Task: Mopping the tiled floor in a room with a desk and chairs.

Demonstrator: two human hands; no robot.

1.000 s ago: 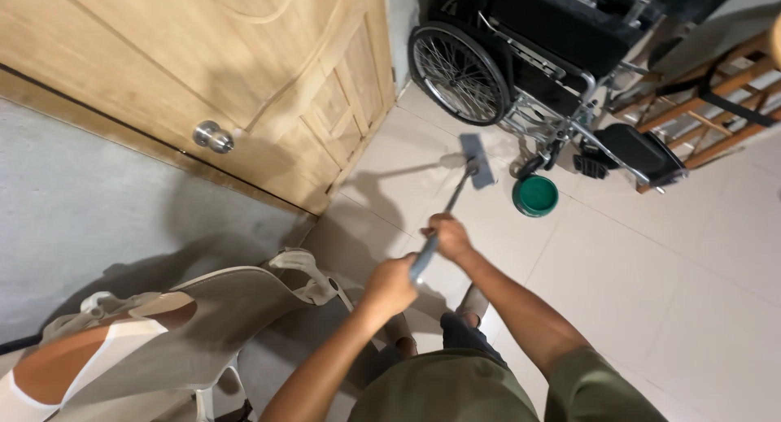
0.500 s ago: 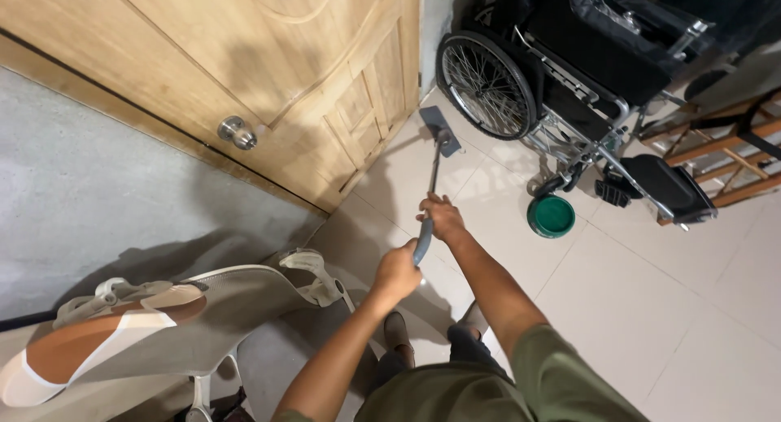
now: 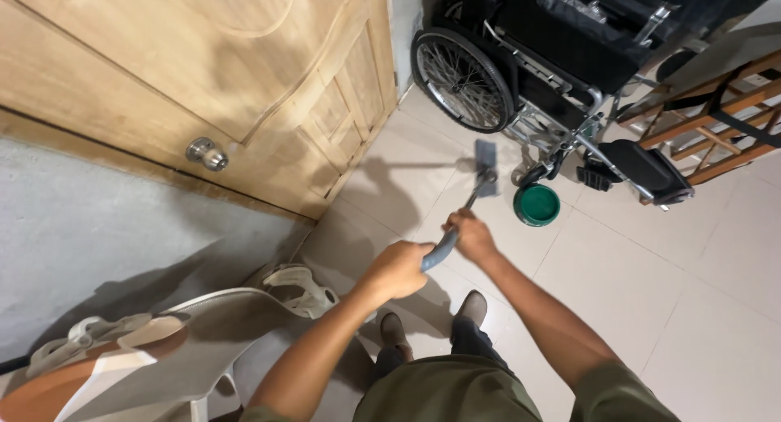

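I hold a flat mop by its grey handle (image 3: pixel 449 235) with both hands. My left hand (image 3: pixel 397 269) grips the lower end of the handle, close to my body. My right hand (image 3: pixel 472 235) grips it a little farther up. The grey rectangular mop head (image 3: pixel 486 167) lies on the pale floor tiles, just left of a green bowl (image 3: pixel 537 204) and close to the wheelchair's front wheel.
A black wheelchair (image 3: pixel 553 72) stands at the top, a wooden door (image 3: pixel 244 89) with a round metal knob (image 3: pixel 205 154) on the left. A plastic chair (image 3: pixel 163 349) is at lower left, a wooden rack (image 3: pixel 716 121) at right. My shoes (image 3: pixel 431 320) stand below.
The mop head has slid back from beside the door and big wheel to the right, to a spot next to the green bowl. Both hands keep their grip on the handle.
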